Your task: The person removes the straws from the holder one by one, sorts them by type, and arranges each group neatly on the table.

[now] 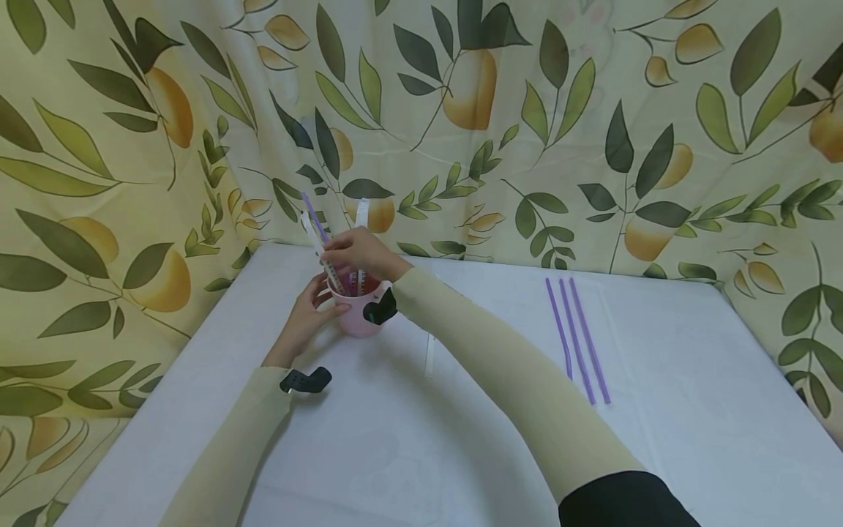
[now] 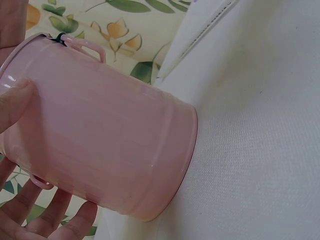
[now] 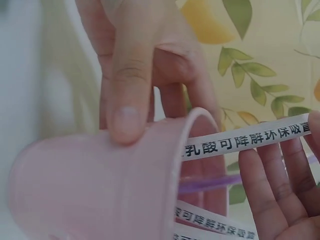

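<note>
Nearest: L sleeve (image 1: 224,439) and R sleeve (image 1: 507,366) reach fwd over the white tabletop (image 1: 369,468), a dark wrist strap (image 1: 306,380) at the L cuff. To the R of the R hand, well apart, 3 purple straws (image 1: 577,340) lie side by side, approx. parallel, prob. set out so each can be picked up separately. A loose wrapped straw (image 1: 429,359) lies nearer, just R of the cup, partly hidden under the R forearm.

Farther fwd, L hand (image 1: 306,318) holds the pink cup (image 1: 356,322): thumb on the near side below the rim, fingers round the other side, prob. to steady it. Cup's base is on the tabletop, mouth up, L of & below the R hand.

R hand (image 1: 369,252), above the rim, pinches a paper-wrapped straw (image 3: 250,137) w/ printed chars; its lower end is inside the cup, so the wall prob. helps keep it in line. Other wrapped straws (image 3: 215,223) & a purple straw (image 3: 210,183) stand in there too, leaning b/c the mouth is wide.

Farthest, beyond both hands: leaf-&-fruit-print curtain (image 1: 421,219).
</note>
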The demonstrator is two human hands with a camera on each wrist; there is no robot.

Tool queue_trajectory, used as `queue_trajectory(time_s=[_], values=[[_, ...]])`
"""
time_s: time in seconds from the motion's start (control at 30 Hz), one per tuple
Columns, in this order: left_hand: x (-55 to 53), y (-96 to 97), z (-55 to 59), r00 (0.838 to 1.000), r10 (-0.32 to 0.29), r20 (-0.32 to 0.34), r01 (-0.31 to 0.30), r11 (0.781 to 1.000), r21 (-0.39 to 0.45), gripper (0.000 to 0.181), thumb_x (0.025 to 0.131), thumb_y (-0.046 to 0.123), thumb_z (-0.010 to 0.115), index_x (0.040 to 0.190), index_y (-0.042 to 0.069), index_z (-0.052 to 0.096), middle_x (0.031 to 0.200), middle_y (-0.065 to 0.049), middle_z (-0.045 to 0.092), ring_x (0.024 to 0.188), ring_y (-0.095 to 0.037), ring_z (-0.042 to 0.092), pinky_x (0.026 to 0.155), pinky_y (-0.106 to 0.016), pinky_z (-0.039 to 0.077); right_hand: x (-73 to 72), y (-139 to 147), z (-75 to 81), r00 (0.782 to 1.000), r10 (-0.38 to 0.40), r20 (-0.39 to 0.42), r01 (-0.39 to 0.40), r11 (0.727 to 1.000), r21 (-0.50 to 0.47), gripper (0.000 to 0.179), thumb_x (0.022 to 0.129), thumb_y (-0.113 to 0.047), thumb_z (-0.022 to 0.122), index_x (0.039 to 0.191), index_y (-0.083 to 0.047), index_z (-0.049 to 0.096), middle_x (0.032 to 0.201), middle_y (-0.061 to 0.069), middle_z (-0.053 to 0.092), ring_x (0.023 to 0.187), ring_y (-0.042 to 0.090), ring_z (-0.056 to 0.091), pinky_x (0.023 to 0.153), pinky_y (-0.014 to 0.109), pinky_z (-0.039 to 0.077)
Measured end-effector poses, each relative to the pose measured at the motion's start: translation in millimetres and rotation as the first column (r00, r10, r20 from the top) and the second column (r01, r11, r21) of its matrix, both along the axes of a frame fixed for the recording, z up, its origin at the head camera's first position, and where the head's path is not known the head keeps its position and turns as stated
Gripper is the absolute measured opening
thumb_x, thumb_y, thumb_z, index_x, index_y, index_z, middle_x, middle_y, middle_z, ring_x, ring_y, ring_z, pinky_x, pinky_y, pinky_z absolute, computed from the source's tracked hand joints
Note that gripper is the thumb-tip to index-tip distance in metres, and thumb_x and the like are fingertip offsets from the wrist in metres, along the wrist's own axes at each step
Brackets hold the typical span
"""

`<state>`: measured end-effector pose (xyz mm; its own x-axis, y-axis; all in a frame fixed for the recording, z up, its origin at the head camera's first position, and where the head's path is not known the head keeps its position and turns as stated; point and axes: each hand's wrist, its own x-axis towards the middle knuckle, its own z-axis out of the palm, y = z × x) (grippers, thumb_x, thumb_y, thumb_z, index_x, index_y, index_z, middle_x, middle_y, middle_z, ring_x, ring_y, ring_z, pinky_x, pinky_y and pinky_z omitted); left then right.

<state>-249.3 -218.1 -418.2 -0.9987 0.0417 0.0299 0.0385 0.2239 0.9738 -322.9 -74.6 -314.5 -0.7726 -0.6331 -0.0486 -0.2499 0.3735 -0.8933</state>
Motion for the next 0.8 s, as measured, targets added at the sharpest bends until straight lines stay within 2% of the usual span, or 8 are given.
queue_trajectory(time_s=[0.23,0.53,0.8], values=[[-0.4,1.5,1.2,1.000,0.014,0.014,-0.014,1.000,-0.001,0.079,0.086,0.015,0.068,0.149,0.016,0.021,0.151,-0.016,0.029,0.139,-0.036,0.030,0.114,-0.050,0.032,-4.5,6,10.6,0.999,-0.006,0.036,0.011,0.992,-0.122,0.026,0.091,-0.013,0.061,0.113,0.000,0.065,0.110,0.018,0.067,0.097,0.026,0.066,0.089,0.045,0.056],[-1.0,1.8,-0.4,1.000,-0.003,-0.020,0.004,0.999,0.038,0.076,0.085,0.011,0.068,0.148,0.016,0.025,0.151,-0.016,0.030,0.138,-0.036,0.032,0.113,-0.051,0.032,-13.7,12,34.4,0.995,-0.056,0.085,0.072,0.979,-0.191,0.029,0.091,-0.012,0.061,0.117,0.002,0.062,0.113,0.021,0.065,0.099,0.029,0.066,0.079,0.036,0.060],[-2.7,2.2,-2.4,1.000,0.004,-0.006,-0.004,0.999,0.046,0.076,0.085,0.011,0.068,0.148,0.015,0.025,0.151,-0.016,0.031,0.138,-0.035,0.032,0.113,-0.050,0.033,-18.1,26,63.6,0.998,-0.058,0.021,0.061,0.971,-0.229,0.028,0.091,-0.013,0.060,0.114,0.003,0.063,0.112,0.023,0.065,0.097,0.030,0.067,0.080,0.036,0.060]])
